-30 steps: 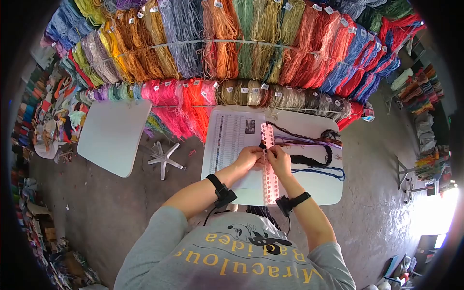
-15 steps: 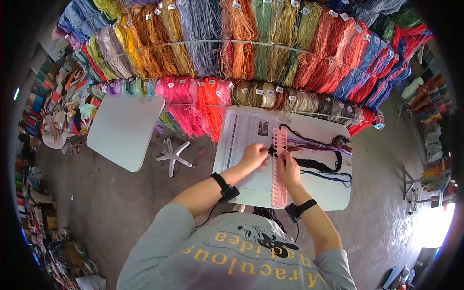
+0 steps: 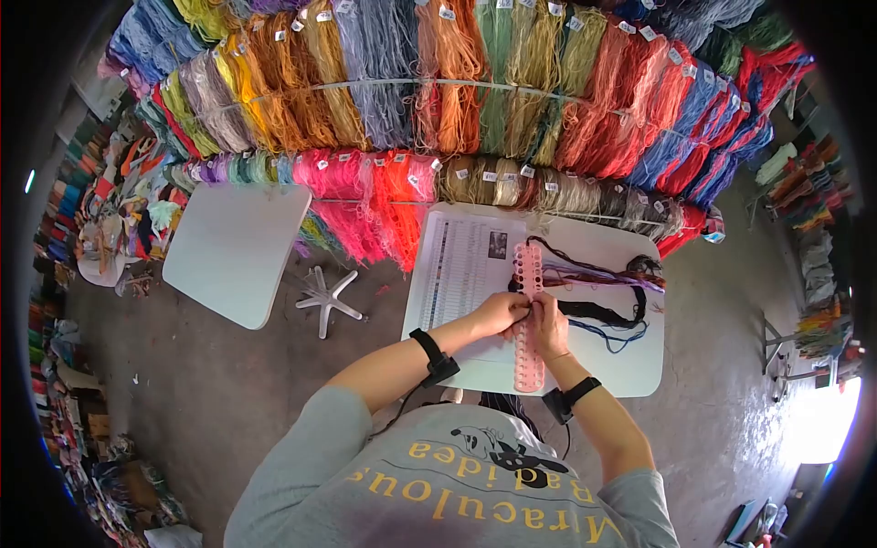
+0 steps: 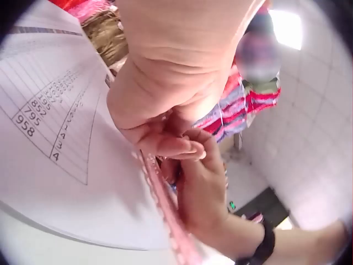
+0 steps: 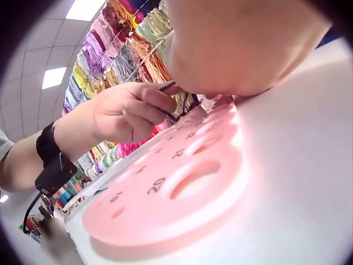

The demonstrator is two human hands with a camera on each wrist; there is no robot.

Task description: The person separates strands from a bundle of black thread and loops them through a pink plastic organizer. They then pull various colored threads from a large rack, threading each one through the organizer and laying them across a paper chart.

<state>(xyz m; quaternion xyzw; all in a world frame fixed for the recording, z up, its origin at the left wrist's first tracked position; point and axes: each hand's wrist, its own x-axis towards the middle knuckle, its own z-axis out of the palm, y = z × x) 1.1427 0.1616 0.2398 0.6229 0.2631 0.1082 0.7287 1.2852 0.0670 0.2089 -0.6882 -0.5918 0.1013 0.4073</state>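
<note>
– Pinching the dark thread point(image 5: 187, 103), the left hand point(image 3: 501, 315) has it at the fingertips, as your right-wrist view shows. What of your right?

– Your right hand point(image 3: 551, 327) meets your left over the board point(image 3: 529, 365). Its fingertips are hidden, so whether they pinch the strand or only steady the board cannot be told.

– And where is your board?

– Flat on the table point(image 3: 630, 374) in front of you, its length running away from you, along the right side of your sheet point(image 3: 457, 274). Your hands cover its middle; the end nearest you is bare.

– First risk for you?

– Wrong hole, in my judgement. The numbers are printed small beside the holes, and your fingers hide those where you work.

– Second?

– Board skidding or turning. If your right hand isn't bearing on it, a sideways tug from your left could swing the free end.

– Third?

– Tangling. The black skein point(image 3: 598, 313) lies just beside your right hand, with the blue skein point(image 3: 626, 336) nearest it and the purple strands point(image 3: 603, 274) beyond. A loose tail or your wrist strap point(image 3: 581, 391) could catch one.
</note>
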